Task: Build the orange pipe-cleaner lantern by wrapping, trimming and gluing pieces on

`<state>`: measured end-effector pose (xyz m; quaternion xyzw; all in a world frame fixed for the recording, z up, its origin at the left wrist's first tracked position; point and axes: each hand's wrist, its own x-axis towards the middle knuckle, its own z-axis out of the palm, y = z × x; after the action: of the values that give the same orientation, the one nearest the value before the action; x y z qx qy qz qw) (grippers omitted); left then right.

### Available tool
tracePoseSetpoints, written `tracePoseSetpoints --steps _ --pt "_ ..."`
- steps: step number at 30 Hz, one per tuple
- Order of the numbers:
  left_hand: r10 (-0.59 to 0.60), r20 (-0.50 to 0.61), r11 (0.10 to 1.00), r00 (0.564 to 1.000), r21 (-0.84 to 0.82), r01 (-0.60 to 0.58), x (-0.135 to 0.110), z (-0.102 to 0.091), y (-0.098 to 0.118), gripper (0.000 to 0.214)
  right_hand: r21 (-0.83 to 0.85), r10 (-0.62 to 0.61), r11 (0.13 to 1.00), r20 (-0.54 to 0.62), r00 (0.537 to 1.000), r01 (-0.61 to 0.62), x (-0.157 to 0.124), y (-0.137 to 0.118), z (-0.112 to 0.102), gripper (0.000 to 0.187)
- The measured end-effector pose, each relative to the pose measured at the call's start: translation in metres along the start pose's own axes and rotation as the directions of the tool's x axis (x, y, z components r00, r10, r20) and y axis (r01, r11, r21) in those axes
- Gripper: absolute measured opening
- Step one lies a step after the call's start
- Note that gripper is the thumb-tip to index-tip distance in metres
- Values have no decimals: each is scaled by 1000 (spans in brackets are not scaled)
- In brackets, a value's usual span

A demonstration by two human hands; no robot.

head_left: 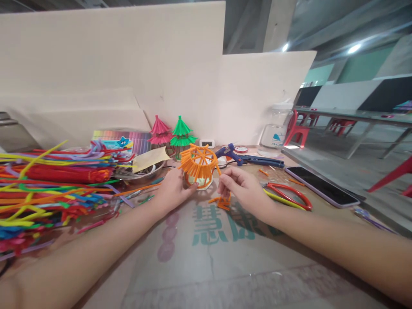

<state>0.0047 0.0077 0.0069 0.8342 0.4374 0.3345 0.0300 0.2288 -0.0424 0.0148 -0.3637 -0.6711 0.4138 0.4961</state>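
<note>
An orange pipe-cleaner structure point(200, 159) stands upright in front of me, with a spoked round top, a fringe of short sticks and a pale base. My left hand point(175, 191) grips its lower left side, thumb at the base. At its right edge, my right hand point(236, 186) pinches a short orange pipe-cleaner piece point(218, 169), which reaches up to the fringe; whether it is attached there I cannot tell. Several cut orange pieces point(223, 203) lie on the table just below my right fingers.
Bundled coloured pipe cleaners point(58, 184) crowd the left. Behind stand a pink tree point(159, 131), a green tree point(180, 133), a blue glue gun point(230, 153) and a clear jar point(277, 128). Red-and-yellow-handled pliers point(291, 195) and a phone point(322, 186) lie right.
</note>
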Motion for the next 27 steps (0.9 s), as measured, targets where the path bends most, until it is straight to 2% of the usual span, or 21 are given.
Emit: tracePoseSetpoints --steps 5,11,19,27 --pt "33 26 995 999 89 -35 0 -1 1 34 -106 -37 994 -1 999 36 -1 -3 5 29" --pt "36 35 995 999 95 -39 0 -1 2 34 -102 -29 994 -11 1000 27 2 -1 8 25" --pt "34 41 994 999 101 -38 0 -1 3 33 -48 31 998 8 999 -31 3 -2 11 22" --pt "66 44 993 997 99 -70 1 -2 3 34 130 185 973 61 981 -192 7 1 11 27"
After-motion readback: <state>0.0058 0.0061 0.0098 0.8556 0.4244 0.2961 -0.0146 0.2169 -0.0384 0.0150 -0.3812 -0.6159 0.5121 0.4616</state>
